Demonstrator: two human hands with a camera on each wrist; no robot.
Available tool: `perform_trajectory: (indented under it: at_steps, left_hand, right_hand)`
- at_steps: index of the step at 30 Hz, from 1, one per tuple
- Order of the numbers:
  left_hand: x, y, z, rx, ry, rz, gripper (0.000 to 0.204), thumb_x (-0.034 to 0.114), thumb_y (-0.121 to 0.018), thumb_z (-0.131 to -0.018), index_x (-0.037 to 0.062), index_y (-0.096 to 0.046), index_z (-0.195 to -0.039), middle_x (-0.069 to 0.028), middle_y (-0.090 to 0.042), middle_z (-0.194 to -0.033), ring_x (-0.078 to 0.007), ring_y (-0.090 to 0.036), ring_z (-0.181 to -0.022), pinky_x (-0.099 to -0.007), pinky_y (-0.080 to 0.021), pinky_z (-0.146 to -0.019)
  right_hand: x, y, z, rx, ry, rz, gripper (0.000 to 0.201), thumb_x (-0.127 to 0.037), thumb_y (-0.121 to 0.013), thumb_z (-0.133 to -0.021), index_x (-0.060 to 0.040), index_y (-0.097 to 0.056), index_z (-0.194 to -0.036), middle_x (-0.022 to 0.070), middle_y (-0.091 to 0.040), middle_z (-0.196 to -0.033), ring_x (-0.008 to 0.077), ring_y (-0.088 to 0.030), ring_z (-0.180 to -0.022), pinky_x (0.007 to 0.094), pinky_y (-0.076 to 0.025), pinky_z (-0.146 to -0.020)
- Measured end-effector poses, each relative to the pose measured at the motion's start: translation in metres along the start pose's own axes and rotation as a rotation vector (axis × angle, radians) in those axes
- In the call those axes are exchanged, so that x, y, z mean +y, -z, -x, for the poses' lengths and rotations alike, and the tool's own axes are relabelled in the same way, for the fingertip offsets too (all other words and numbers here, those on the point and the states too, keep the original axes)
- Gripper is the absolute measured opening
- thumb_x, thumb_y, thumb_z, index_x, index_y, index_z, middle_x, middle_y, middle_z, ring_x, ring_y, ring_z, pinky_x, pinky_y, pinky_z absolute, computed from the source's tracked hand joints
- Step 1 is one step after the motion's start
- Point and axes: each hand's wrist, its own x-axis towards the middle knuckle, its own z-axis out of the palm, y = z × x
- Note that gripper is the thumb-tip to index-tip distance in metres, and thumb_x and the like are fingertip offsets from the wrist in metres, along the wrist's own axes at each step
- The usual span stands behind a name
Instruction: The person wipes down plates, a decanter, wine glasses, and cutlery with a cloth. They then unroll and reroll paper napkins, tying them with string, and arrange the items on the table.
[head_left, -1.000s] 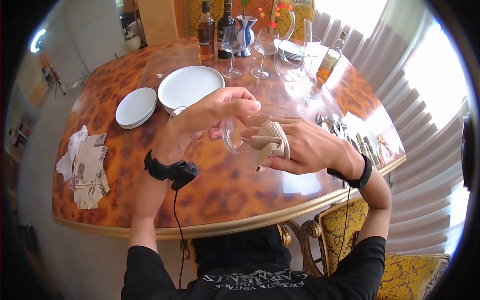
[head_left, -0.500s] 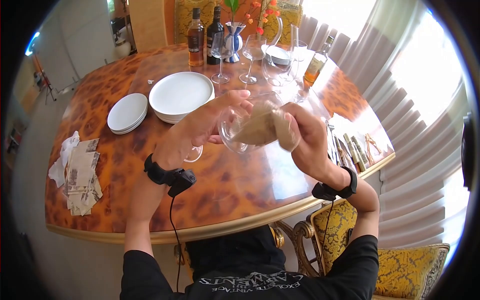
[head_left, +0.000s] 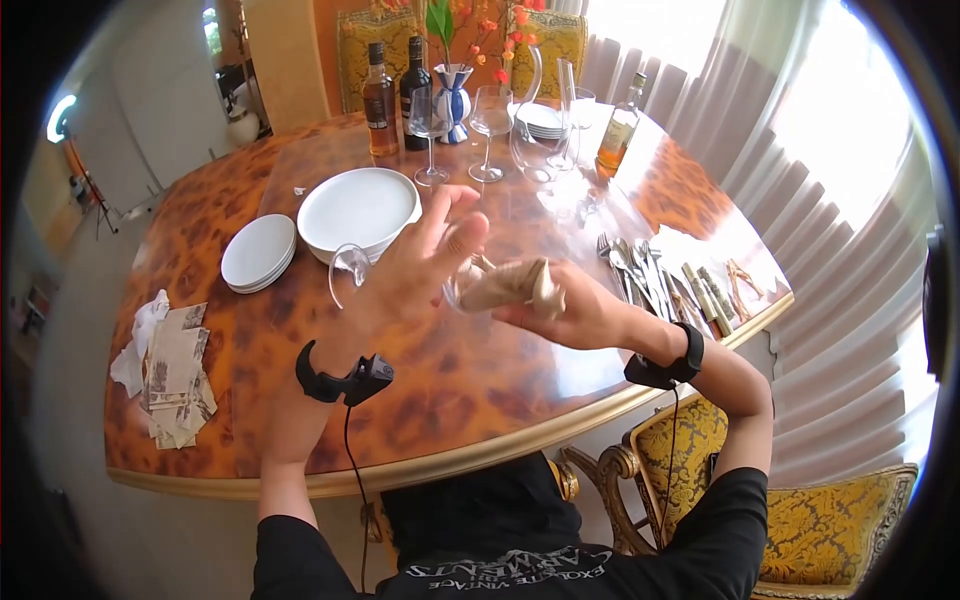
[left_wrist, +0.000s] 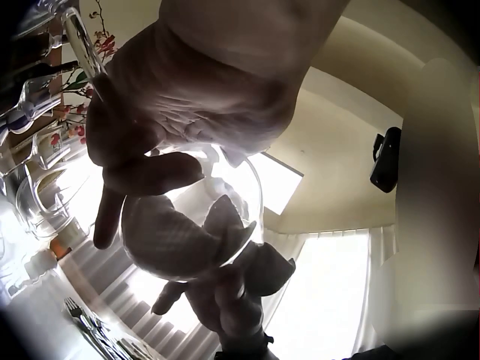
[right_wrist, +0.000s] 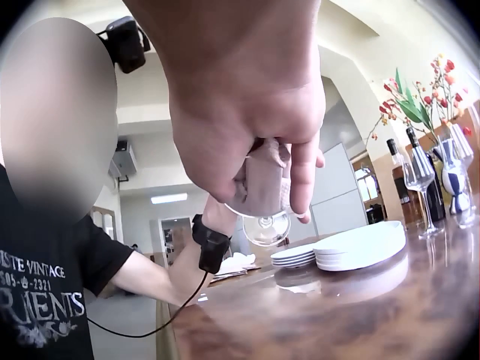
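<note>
My left hand (head_left: 400, 275) holds a wine glass tipped on its side above the table. The clear foot (head_left: 350, 272) of the glass points left, and its stem (left_wrist: 84, 49) runs between the left fingers. In the left wrist view, light shines through the round bowl (left_wrist: 255, 184), with part of a beige cloth (left_wrist: 169, 236) bunched inside. At the bowl's mouth, my right hand (head_left: 580, 312) grips the same cloth. The right wrist view has the right hand (right_wrist: 247, 112) pinching the cloth (right_wrist: 266, 180) into the glass, the foot (right_wrist: 268, 229) showing beyond.
Large white plates (head_left: 358, 205) and smaller ones (head_left: 258, 250) stand stacked beyond the left arm. Two wine glasses (head_left: 430, 125), bottles (head_left: 380, 105), a vase (head_left: 453, 105) and a decanter (head_left: 540, 145) stand farther back. Cutlery (head_left: 640, 275) lies right, papers (head_left: 178, 375) left.
The right hand has turned and shifted the cloth from a fold over its fingers to a bunch at the bowl. The left hand keeps hold of the glass, whose foot now shows further left.
</note>
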Motion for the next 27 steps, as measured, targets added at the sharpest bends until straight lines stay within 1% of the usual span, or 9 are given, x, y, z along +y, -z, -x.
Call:
perform_trajectory:
  at_steps: [2,6,8,10,11,17,22,24,27]
  left_hand:
    - [-0.009,-0.023,-0.006,0.571,-0.838,-0.724,0.081,0.059,-0.073,-0.076,0.0063,-0.044,-0.129,-0.0178,-0.061,-0.109,-0.0217,-0.067,-0.078,-0.0337,-0.055,-0.061]
    - [-0.032,-0.015,0.004,0.461,-0.963,-0.934,0.086,0.052,-0.08,-0.069,0.0022,-0.045,-0.129,-0.0197,-0.059,-0.113,-0.0344,-0.066,-0.089,-0.0387,-0.056,-0.064]
    - [-0.024,-0.007,0.013,0.389,-0.85,-0.871,0.074,0.05,-0.076,-0.076,-0.0003,-0.049,-0.122,-0.0171,-0.062,-0.106,-0.03,-0.067,-0.081,-0.0365,-0.056,-0.062]
    - [-0.023,0.0,0.013,-0.023,-0.132,-0.035,0.066,0.054,-0.066,-0.082,0.0018,-0.049,-0.118,-0.0118,-0.063,-0.099,-0.0173,-0.064,-0.078,-0.0313,-0.052,-0.063]
    - [0.012,0.002,0.026,-0.187,0.208,-0.092,0.065,0.062,-0.054,-0.086,0.0033,-0.051,-0.114,-0.0072,-0.062,-0.094,-0.0071,-0.054,-0.065,-0.0244,-0.045,-0.054]
    - [0.007,0.0,0.038,-0.102,0.379,0.009,0.064,0.065,-0.051,-0.087,0.0072,-0.05,-0.115,-0.0053,-0.061,-0.089,-0.0056,-0.05,-0.057,-0.0201,-0.038,-0.045]
    - [-0.019,-0.018,0.041,0.164,-0.051,-0.009,0.075,0.061,-0.064,-0.084,0.0076,-0.039,-0.13,-0.0154,-0.058,-0.113,-0.019,-0.066,-0.088,-0.0287,-0.055,-0.059]
    - [-0.016,-0.03,0.042,0.393,-0.614,-0.876,0.085,0.047,-0.078,-0.074,0.0079,-0.035,-0.135,-0.0193,-0.053,-0.12,-0.0337,-0.065,-0.092,-0.0381,-0.057,-0.063]
    - [-0.024,-0.031,0.042,0.427,-0.645,-0.989,0.086,0.035,-0.084,-0.066,0.0087,-0.037,-0.133,-0.0195,-0.052,-0.123,-0.041,-0.064,-0.096,-0.045,-0.056,-0.075]
  right_hand:
    - [-0.004,0.0,-0.001,0.119,-0.323,-0.398,0.031,-0.027,-0.056,-0.099,-0.0049,-0.058,-0.121,0.0039,-0.066,-0.103,0.0116,-0.063,-0.092,0.0291,-0.056,-0.074]
    - [-0.024,-0.013,0.002,0.153,-0.407,-0.665,0.043,-0.036,-0.055,-0.1,-0.0013,-0.053,-0.125,0.005,-0.063,-0.107,0.0124,-0.062,-0.093,0.0274,-0.059,-0.071]
    - [-0.011,-0.024,0.006,0.185,-0.274,-0.642,0.043,-0.035,-0.06,-0.097,-0.003,-0.054,-0.124,0.0082,-0.066,-0.104,0.0199,-0.066,-0.09,0.0329,-0.058,-0.072]
    - [0.004,-0.018,0.006,-0.017,0.212,0.19,0.04,-0.031,-0.066,-0.092,-0.0035,-0.058,-0.12,0.014,-0.067,-0.101,0.0327,-0.066,-0.089,0.0399,-0.055,-0.074]
    - [-0.003,-0.013,0.003,-0.118,0.21,0.16,0.037,-0.027,-0.069,-0.088,-0.0032,-0.061,-0.115,0.0174,-0.066,-0.1,0.0396,-0.061,-0.089,0.044,-0.051,-0.076]
    - [0.003,-0.029,0.003,-0.088,0.143,-0.079,0.036,-0.029,-0.066,-0.092,-0.0011,-0.061,-0.114,0.0139,-0.067,-0.101,0.0283,-0.066,-0.092,0.0396,-0.053,-0.075]
    - [-0.005,-0.031,-0.003,0.224,-0.341,-0.666,0.039,-0.033,-0.06,-0.098,-0.0003,-0.058,-0.119,0.0073,-0.067,-0.1,0.0135,-0.064,-0.092,0.0297,-0.055,-0.069]
    - [-0.009,-0.022,-0.005,0.281,-0.439,-0.725,0.041,-0.034,-0.057,-0.099,0.0002,-0.055,-0.122,0.0072,-0.066,-0.103,0.0125,-0.064,-0.09,0.0259,-0.056,-0.067]
    - [-0.014,-0.027,0.0,0.24,-0.379,-0.73,0.04,-0.033,-0.056,-0.1,0.001,-0.053,-0.122,0.0075,-0.064,-0.109,0.0116,-0.064,-0.088,0.0263,-0.056,-0.068]
